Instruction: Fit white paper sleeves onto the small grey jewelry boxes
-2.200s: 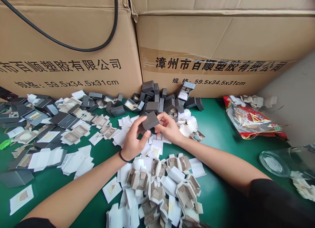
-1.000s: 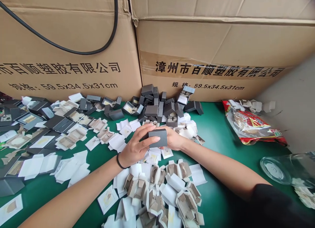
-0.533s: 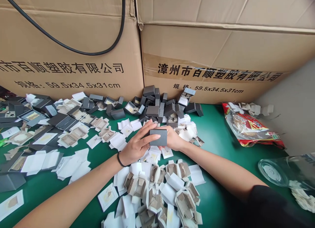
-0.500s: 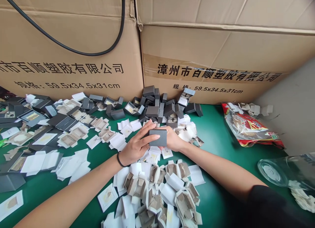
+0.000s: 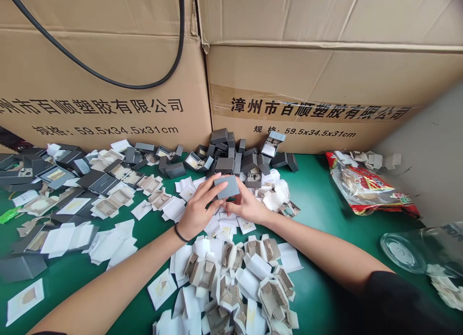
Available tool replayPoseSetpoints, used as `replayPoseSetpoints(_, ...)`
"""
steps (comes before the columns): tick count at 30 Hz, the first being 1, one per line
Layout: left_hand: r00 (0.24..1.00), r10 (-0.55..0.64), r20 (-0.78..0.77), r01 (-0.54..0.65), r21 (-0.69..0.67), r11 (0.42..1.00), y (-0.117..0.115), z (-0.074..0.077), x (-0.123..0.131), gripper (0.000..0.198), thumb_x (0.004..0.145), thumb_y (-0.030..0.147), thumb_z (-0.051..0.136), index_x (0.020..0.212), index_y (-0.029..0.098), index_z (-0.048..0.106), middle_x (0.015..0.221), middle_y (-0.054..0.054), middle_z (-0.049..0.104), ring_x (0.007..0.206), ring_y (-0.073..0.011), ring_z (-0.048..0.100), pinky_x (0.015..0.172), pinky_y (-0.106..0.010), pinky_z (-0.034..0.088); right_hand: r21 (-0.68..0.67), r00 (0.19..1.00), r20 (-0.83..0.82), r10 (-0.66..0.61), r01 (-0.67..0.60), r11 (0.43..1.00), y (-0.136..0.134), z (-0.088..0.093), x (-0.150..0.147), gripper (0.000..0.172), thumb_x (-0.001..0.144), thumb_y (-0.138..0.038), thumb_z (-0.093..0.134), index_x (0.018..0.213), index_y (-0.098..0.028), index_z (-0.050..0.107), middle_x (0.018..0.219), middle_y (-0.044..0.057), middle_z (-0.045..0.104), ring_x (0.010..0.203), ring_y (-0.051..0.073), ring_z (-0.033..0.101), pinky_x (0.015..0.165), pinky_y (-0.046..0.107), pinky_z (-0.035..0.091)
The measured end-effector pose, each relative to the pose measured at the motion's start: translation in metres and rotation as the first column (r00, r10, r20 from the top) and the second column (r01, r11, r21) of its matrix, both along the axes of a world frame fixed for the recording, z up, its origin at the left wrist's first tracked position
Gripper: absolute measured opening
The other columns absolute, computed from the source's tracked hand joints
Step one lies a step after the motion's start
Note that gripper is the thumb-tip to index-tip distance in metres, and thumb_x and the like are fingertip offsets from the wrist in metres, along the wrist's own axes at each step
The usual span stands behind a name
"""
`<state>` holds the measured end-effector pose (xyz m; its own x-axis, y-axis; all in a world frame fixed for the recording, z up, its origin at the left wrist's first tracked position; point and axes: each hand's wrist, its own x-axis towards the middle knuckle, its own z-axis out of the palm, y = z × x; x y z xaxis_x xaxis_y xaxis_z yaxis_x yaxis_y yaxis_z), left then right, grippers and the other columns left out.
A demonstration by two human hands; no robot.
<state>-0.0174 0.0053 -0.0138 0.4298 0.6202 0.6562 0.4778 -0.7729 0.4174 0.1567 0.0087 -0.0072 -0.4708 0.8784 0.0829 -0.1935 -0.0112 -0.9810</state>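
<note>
Between both hands, above the middle of the table, is a small dark grey box (image 5: 227, 187) with a flat face turned toward me. My left hand (image 5: 202, 202) is closed on its left side, thumb and fingers against the box. My right hand (image 5: 248, 203) grips it from the right, with part of the fingers hidden behind it. Just beyond lies a heap of similar dark boxes (image 5: 224, 165), some with lids raised. Below the hands spreads a pile of torn white and grey-brown cardboard inserts (image 5: 231, 291).
More dark boxes and loose inserts (image 5: 112, 202) cover the left of the green table (image 5: 325, 258). Large cartons (image 5: 307, 84) stand along the back, with a black cable (image 5: 144, 86) hanging before them. On the right are a red food bag (image 5: 369, 185) and a clear jar (image 5: 405, 253).
The box has risen slightly and tilted, its face now catching more light. Both hands have shifted with it, and the right fingers show more below the box. The view has moved slightly.
</note>
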Motion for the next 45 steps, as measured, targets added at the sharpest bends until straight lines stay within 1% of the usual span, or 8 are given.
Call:
replayPoseSetpoints(8,0.998,-0.058,0.0,0.058,0.018,0.998,0.0,0.0,-0.002,0.056,0.088,0.01,0.046,0.137,0.035,0.037,0.144,-0.006,0.039,0.13,-0.021,0.041,0.102,-0.043,0.044,0.177,0.998,0.045,-0.055,0.046,0.983,0.007,-0.003,0.004,0.058,0.064,-0.038,0.076,0.111,-0.02,0.049,0.104,0.004,0.055,0.076,0.012,0.056,0.064,0.024,0.051)
replayPoseSetpoints(14,0.984,-0.118,-0.136,0.12,0.01,0.993,0.002,0.014,-0.004,0.057,0.09,0.017,0.043,0.142,0.035,0.027,0.145,-0.008,0.037,0.131,-0.0226,0.039,0.099,-0.041,0.046,0.433,0.939,0.323,-0.116,-0.038,0.9,0.015,0.014,0.022,0.05,0.068,-0.034,0.07,0.111,-0.018,0.049,0.105,0.007,0.058,0.089,0.017,0.057,0.073,0.029,0.048)
replayPoseSetpoints(19,0.975,-0.039,-0.217,0.066,0.119,0.991,0.013,0.027,0.006,0.059,0.09,0.017,0.04,0.145,0.03,0.019,0.145,-0.011,0.034,0.128,-0.0242,0.038,0.099,-0.043,0.042,0.523,0.757,0.572,-0.316,-0.04,0.851,0.014,0.023,0.027,0.035,0.073,-0.024,0.058,0.106,-0.015,0.05,0.092,0.005,0.06,0.075,0.016,0.056,0.069,0.03,0.047)
replayPoseSetpoints(25,0.96,0.217,-0.178,-0.185,0.178,0.967,0.058,0.039,0.024,0.054,0.091,0.02,0.034,0.144,0.02,0.026,0.15,-0.015,0.022,0.133,-0.0288,0.028,0.106,-0.049,0.029,0.665,0.431,0.705,-0.562,-0.128,0.736,-0.004,0.002,0.017,0.052,0.074,-0.016,0.049,0.125,-0.01,0.043,0.121,0.017,0.052,0.109,0.028,0.048,0.085,0.039,0.047)
replayPoseSetpoints(32,0.962,0.142,-0.232,-0.15,-0.017,0.989,0.086,0.036,0.026,0.056,0.091,0.035,0.035,0.143,0.017,0.027,0.154,-0.015,0.008,0.142,-0.0304,0.007,0.109,-0.053,0.021,0.811,0.582,0.557,-0.592,-0.226,0.54,-0.016,-0.003,0.017,0.049,0.079,-0.021,0.049,0.127,-0.013,0.047,0.127,0.014,0.051,0.112,0.026,0.044,0.095,0.043,0.044)
replayPoseSetpoints(35,0.906,0.309,-0.289,-0.304,0.063,0.95,0.069,0.036,0.003,0.052,0.091,0.035,0.032,0.141,0.023,0.031,0.152,-0.012,0.022,0.141,-0.0326,0.012,0.106,-0.064,0.011,0.853,0.673,0.467,-0.573,-0.171,0.493,-0.016,-0.002,0.016,0.04,0.085,-0.026,0.046,0.122,-0.013,0.052,0.127,0.013,0.054,0.117,0.025,0.043,0.101,0.043,0.04)
replayPoseSetpoints(40,0.669,0.593,-0.448,-0.672,-0.023,0.741,0.041,0.023,-0.046,0.053,0.087,0.041,0.04,0.134,0.017,0.044,0.148,-0.02,0.026,0.136,-0.0476,0.013,0.093,-0.078,0.014,0.816,0.684,0.509,-0.522,-0.192,0.545,-0.014,-0.007,0.013,0.033,0.093,-0.033,0.039,0.117,-0.02,0.059,0.136,0.007,0.05,0.132,0.026,0.035,0.109,0.052,0.027)
replayPoseSetpoints(45,0.695,0.538,-0.477,-0.623,-0.024,0.782,0.034,0.01,-0.06,0.042,0.087,0.033,0.039,0.123,0.019,0.054,0.131,-0.012,0.051,0.134,-0.0368,0.024,0.104,-0.058,0.03,0.788,0.686,0.546,-0.481,-0.225,0.573,-0.011,-0.012,0.013,0.034,0.094,-0.03,0.037,0.118,-0.019,0.059,0.128,0.007,0.057,0.124,0.025,0.044,0.106,0.049,0.034)
